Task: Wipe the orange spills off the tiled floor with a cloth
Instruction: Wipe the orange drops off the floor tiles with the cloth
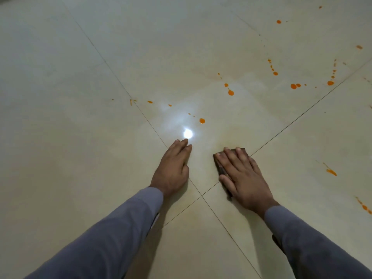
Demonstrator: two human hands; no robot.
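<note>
My right hand (pixel 244 178) lies flat on a folded dark brown cloth (pixel 219 164), pressing it onto the cream tiled floor (pixel 80 137) just right of where the grout lines cross. The cloth shows only at the fingertips and along the thumb side. My left hand (pixel 173 168) rests flat on the bare floor beside it, fingers together, holding nothing. Orange drops lie ahead: one drop (pixel 202 120) just past the hands, a larger drop (pixel 230 92) further on, and a pair of blobs (pixel 293 86) at far right. A faint yellowish smear surrounds the cloth.
More orange splashes trail along the right side, including a streak (pixel 331 171) and a run of drops (pixel 363 206) near the right edge. Small orange specks (pixel 150 101) lie to the upper left of my left hand. A bright light reflection (pixel 188 134) glares beyond my left fingertips.
</note>
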